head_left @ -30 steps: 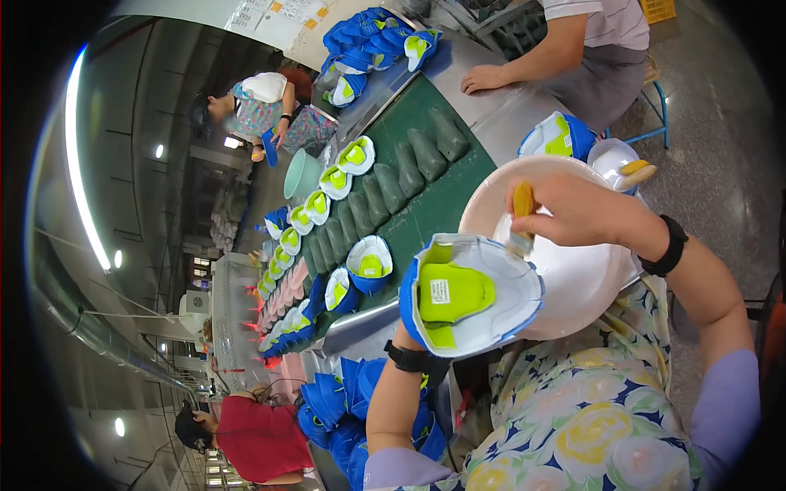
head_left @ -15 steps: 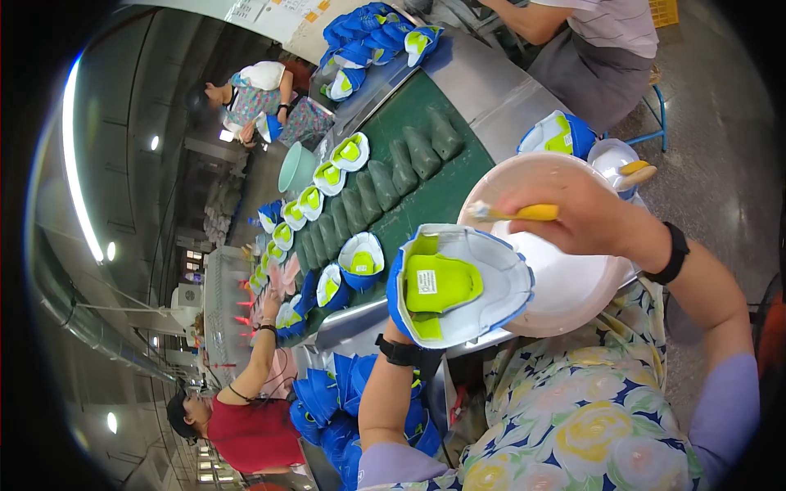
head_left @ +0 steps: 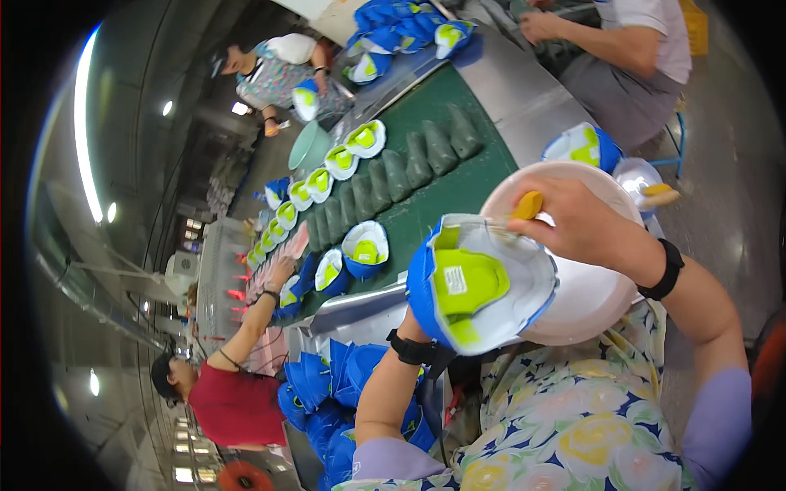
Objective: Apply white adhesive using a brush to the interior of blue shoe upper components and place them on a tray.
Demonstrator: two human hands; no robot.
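The long green belt (head_left: 458, 192) runs from the middle of the frame up toward the upper left. On it sit about 9 blue, white and yellow-green shoe pieces (head_left: 365, 248) in a line, plus 1 row of dark green humps, too blurred to count. 2 heaps of blue pieces show, 1 at the top (head_left: 401, 18) and 1 at the bottom middle (head_left: 327, 393). 3 other people work along the belt.

Right of center is 1 big white bowl (head_left: 589, 303). In front of it is 1 shoe piece (head_left: 479, 282), open side up. The left hand is hidden under it, so I cannot tell how the fingers wrap it; it seems to hold it up from below. The right hand (head_left: 577, 221) is closed tight on 1 yellow-handled brush (head_left: 524, 206), tip on the white rim.

It looks like the brushing step. The next move likely needs the brush to follow the rim all the way round.
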